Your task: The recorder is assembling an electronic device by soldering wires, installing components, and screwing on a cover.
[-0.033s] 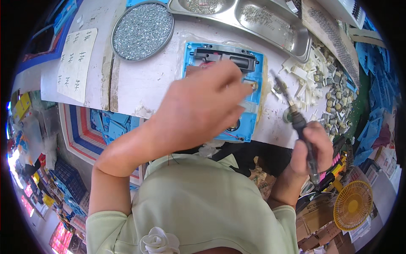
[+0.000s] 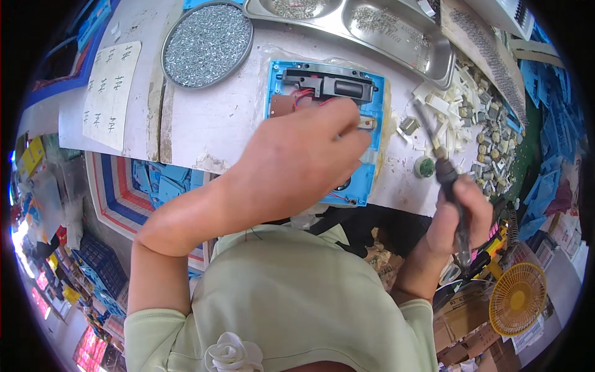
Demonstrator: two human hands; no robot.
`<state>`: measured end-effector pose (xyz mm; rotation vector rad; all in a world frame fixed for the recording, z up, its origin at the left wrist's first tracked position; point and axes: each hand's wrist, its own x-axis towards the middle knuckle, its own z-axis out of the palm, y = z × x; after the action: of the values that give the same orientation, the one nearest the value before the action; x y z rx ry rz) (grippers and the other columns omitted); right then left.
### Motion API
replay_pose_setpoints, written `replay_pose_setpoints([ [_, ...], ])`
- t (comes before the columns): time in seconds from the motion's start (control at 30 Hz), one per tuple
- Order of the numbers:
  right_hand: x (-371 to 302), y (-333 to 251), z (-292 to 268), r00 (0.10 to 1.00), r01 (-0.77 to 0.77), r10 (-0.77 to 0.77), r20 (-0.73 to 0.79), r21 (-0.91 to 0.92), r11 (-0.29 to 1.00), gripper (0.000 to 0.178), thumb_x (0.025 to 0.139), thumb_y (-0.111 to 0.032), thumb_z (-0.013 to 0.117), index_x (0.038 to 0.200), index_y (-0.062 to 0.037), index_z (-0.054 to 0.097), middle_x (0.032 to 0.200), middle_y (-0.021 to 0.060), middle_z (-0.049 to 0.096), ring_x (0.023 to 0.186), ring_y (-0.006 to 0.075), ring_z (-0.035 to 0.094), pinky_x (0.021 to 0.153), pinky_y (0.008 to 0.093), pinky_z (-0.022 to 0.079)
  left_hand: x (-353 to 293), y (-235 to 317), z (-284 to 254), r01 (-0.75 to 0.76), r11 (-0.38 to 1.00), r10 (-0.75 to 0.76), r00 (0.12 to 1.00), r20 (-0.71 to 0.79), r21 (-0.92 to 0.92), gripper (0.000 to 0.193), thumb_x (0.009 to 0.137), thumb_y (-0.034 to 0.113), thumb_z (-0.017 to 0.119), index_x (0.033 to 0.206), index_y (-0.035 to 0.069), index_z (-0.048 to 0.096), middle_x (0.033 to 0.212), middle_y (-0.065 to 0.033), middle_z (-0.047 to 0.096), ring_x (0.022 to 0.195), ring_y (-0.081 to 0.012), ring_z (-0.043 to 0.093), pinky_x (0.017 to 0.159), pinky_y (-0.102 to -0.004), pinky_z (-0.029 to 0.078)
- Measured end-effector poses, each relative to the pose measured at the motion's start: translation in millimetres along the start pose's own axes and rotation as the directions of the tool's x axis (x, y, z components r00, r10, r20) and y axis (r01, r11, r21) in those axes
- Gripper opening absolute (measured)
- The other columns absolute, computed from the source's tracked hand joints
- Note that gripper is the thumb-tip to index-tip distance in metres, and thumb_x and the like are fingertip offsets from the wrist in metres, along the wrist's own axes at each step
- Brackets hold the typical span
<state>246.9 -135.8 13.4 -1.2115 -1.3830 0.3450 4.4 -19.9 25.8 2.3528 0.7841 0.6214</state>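
Far L: paper sheet (image 2: 111, 93) w/ handwritten marks, flat on the white table (image 2: 198, 133). Nearer, below table level, a striped bin (image 2: 108, 183) in red, white & blue, w/ blue plastic pcs (image 2: 173, 186) inside. Then, at far side, a round dish (image 2: 163, 57) full of small shiny metal pcs (image 2: 207, 43).

Mid: L hand (image 2: 304, 158) reaches in from the L, over the blue case (image 2: 375, 170), hiding much of its middle. Fingers bent, tips partly hidden; can't tell how far apart they are or if they've got hold of anything. Case lies open at table's near edge, approx. centre, w/ a long black part (image 2: 350, 88) along its far side, a brown board (image 2: 282, 106) at L & red wires (image 2: 304, 96) btwn.

Behind case & to R, a steel tray (image 2: 447, 74) w/ compartments of small parts. R of case, a small round green-topped item (image 2: 424, 166).

Next, R hand (image 2: 476, 214): thumb & fingers closed round the dark handle of a pen-like tool (image 2: 445, 170), thin metal end pointing far & slightly L, clear of case. White plastic pcs (image 2: 441, 108) heaped beyond. Near R: yellow fan (image 2: 517, 302).
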Motion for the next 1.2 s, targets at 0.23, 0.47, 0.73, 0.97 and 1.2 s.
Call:
replay_pose_setpoints([
  [0.23, -13.5, -6.4, 22.7, 0.977, -0.205, 0.209, -0.039, 0.094, 0.974, 0.054, 0.083, -0.006, 0.082, 0.131, 0.0028, 0.061, 0.097, 0.0155, 0.07, 0.09, 0.0236, 0.069, 0.082, 0.037, 0.054, -1.6, -12.8, 10.4, 0.0, 0.976, 0.005, 1.0, 0.023, -0.217, 0.017, 0.08, -0.002, 0.075, 0.096, 0.002, 0.071, 0.094, -0.009, 0.067, 0.083, -0.0262, 0.068, 0.068, -0.0346, 0.054],
  [0.47, 4.5, 6.1, 75.8, 0.977, -0.147, 0.147, 0.156, -0.011, 0.989, 0.053, 0.073, 0.013, 0.079, 0.123, -0.0018, 0.067, 0.101, 0.0137, 0.071, 0.088, 0.025, 0.071, 0.081, 0.0337, 0.055, 5.2, -12.3, 3.0, 0.253, 0.874, -0.219, 0.967, 0.13, -0.415, 0.013, 0.083, -0.001, 0.076, 0.094, 0.0, 0.072, 0.078, -0.0084, 0.067, 0.072, -0.0258, 0.066, 0.066, -0.0344, 0.052],
  [0.73, -13.5, -12.2, 10.5, 0.978, -0.201, 0.201, 0.047, -0.011, 0.98, 0.041, 0.079, -0.005, 0.084, 0.117, 0.0013, 0.068, 0.098, 0.0142, 0.069, 0.083, 0.0238, 0.067, 0.079, 0.0391, 0.053, -6.1, -21.8, 7.2, -0.03, 0.959, 0.059, 0.994, 0.096, -0.282, 0.013, 0.082, -0.001, 0.075, 0.094, 0.001, 0.069, 0.092, -0.0101, 0.064, 0.082, -0.0282, 0.066, 0.071, -0.0362, 0.054],
  [0.97, 1.1, -16.9, -20.6, 0.928, -0.251, 0.178, 0.327, 0.195, 0.948, 0.019, 0.084, -0.012, 0.071, 0.096, 0.0021, 0.07, 0.072, 0.0101, 0.062, 0.062, 0.0242, 0.059, 0.06, 0.0359, 0.048, -11.3, -17.7, 2.4, -0.092, 0.978, 0.118, 0.984, 0.131, -0.189, 0.017, 0.079, -0.001, 0.075, 0.093, 0.003, 0.066, 0.101, -0.0106, 0.061, 0.088, -0.0304, 0.065, 0.074, -0.0373, 0.054],
  [1.2, 15.8, -4.5, -6.4, 0.865, -0.19, 0.09, 0.494, 0.155, 0.97, 0.019, 0.077, -0.007, 0.072, 0.094, 0.0002, 0.072, 0.067, 0.0092, 0.062, 0.056, 0.024, 0.058, 0.054, 0.0337, 0.047, -13.8, -20.8, 5.6, -0.111, 0.981, 0.133, 0.982, 0.136, -0.157, 0.019, 0.078, -0.001, 0.075, 0.094, 0.004, 0.065, 0.103, -0.0108, 0.062, 0.089, -0.031, 0.066, 0.075, -0.0379, 0.055],
])
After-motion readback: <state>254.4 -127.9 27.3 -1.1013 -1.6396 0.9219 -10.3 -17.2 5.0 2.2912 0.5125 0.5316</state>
